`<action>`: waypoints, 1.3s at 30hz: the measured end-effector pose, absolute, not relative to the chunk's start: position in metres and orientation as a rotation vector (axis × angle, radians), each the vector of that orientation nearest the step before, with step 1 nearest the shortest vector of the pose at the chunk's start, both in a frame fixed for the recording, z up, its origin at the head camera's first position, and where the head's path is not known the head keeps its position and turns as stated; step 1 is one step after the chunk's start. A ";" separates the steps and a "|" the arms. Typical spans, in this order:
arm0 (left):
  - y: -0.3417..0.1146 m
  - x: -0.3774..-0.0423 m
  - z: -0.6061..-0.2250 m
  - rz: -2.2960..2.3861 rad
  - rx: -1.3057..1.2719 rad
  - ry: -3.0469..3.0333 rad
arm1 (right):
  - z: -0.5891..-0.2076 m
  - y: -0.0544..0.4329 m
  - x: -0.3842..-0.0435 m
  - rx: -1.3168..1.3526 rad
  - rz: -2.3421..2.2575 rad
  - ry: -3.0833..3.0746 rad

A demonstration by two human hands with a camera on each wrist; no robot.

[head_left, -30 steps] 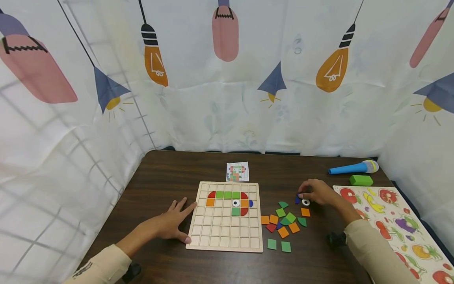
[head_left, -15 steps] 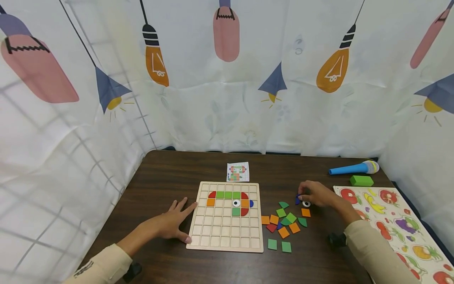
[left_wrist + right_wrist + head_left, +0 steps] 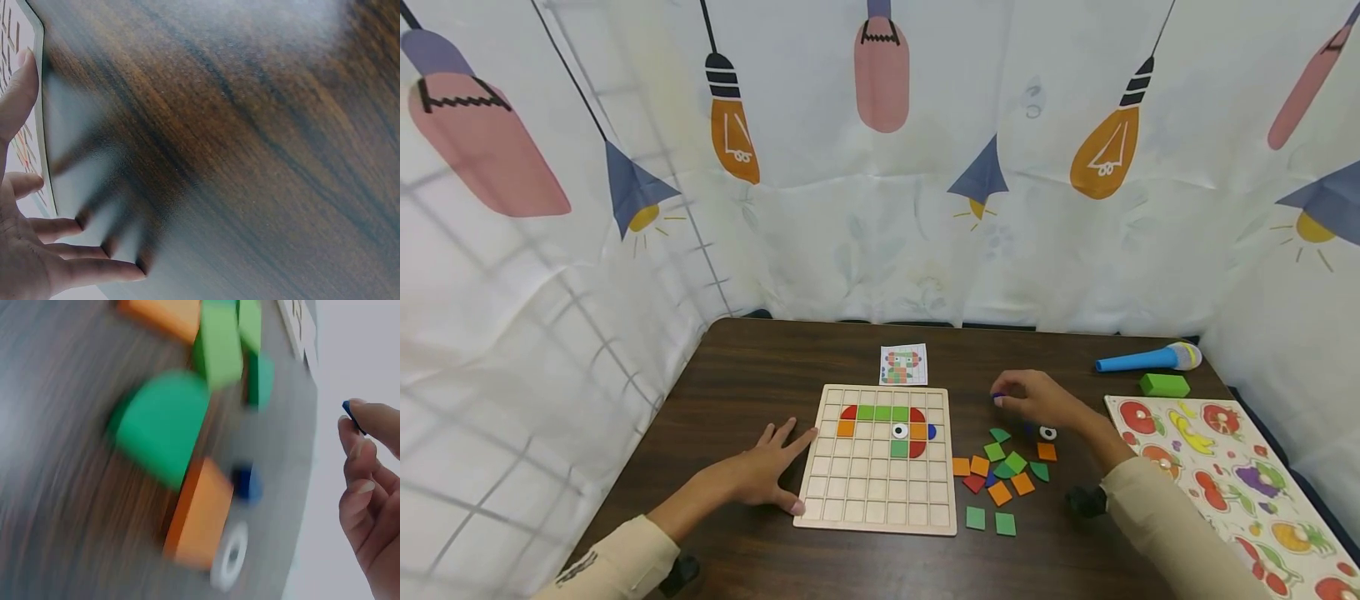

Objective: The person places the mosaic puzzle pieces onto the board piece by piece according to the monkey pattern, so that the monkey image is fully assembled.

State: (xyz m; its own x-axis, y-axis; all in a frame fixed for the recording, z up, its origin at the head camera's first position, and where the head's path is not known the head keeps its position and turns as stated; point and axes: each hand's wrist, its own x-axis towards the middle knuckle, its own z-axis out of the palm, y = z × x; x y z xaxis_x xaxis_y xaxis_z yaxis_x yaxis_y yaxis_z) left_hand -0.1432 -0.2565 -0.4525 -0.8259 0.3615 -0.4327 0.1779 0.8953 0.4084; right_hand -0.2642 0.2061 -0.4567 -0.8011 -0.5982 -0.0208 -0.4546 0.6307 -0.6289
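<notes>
Hands noted well apart. Left hand (image 3: 763, 469) is spread, thumb and forefinger set against the left edge of the gridded board (image 3: 857, 487), the other fingers lying off it. By the right hand (image 3: 1037, 398) a small blue piece (image 3: 354, 417) is pinched between thumb and forefinger, raised over the surface (image 3: 760, 358) to the right of the picture card (image 3: 903, 364).

Main risk, as judged: the blue piece could be dropped, since it is thin and only its edges are gripped. If it fell, it might be lost beside the second blue piece (image 3: 249, 482) or among the loose green squares (image 3: 994, 452). The board is steadied from one side only; were it knocked or pushed unevenly, the eye piece (image 3: 900, 430) and its neighbours could be jolted out of their cells. Piece shape cannot be told; a wrong turn in the fingers might go unnoticed.
</notes>
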 end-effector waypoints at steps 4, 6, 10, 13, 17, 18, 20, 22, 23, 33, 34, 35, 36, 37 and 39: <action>-0.258 -0.143 -0.454 0.485 0.387 2.544 | -0.457 0.171 -0.265 -0.846 -0.937 2.536; -0.258 -0.143 -0.455 0.480 0.383 2.541 | -0.457 0.152 -0.265 -0.859 -0.930 2.500; -0.258 -0.143 -0.457 0.478 0.376 2.537 | -0.457 0.113 -0.264 -0.917 -0.931 2.443; -0.257 -0.143 -0.456 0.476 0.375 2.539 | -0.459 0.087 -0.264 -1.012 -0.952 2.428; -0.255 -0.143 -0.454 0.467 0.374 2.545 | -0.463 0.058 -0.267 -1.116 -0.990 2.398; -0.255 -0.144 -0.454 0.467 0.377 2.546 | -0.464 0.051 -0.267 -1.131 -0.993 2.390; -0.254 -0.143 -0.453 0.464 0.376 2.548 | -0.466 0.038 -0.268 -1.146 -0.992 2.378; -0.254 -0.143 -0.453 0.464 0.374 2.548 | -0.466 0.025 -0.267 -1.145 -0.982 2.376; -0.254 -0.143 -0.453 0.463 0.374 2.549 | -0.467 0.019 -0.267 -1.145 -0.975 2.376; -0.258 -0.143 -0.455 0.464 0.390 2.555 | -0.475 -0.029 -0.261 -1.101 -0.976 2.368; -0.258 -0.143 -0.455 0.471 0.392 2.556 | -0.476 -0.032 -0.259 -1.091 -0.966 2.377; -0.258 -0.143 -0.455 0.477 0.393 2.556 | -0.476 -0.035 -0.258 -1.086 -0.953 2.387; -0.258 -0.142 -0.455 0.482 0.395 2.557 | -0.477 -0.038 -0.257 -1.087 -0.938 2.400; -0.258 -0.142 -0.455 0.487 0.397 2.558 | -0.478 -0.041 -0.256 -1.086 -0.912 2.416; -0.258 -0.141 -0.455 0.487 0.401 2.564 | -0.478 -0.045 -0.253 -1.089 -0.863 2.450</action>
State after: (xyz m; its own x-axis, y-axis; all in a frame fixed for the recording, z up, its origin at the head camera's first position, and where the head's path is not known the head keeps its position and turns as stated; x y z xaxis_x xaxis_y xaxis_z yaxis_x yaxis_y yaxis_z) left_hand -0.1414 -0.2582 -0.4552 -0.8337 0.3656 -0.4139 0.1881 0.8927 0.4095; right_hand -0.2530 -0.0448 -0.4783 -0.6566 -0.7528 -0.0471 -0.5571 0.5262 -0.6424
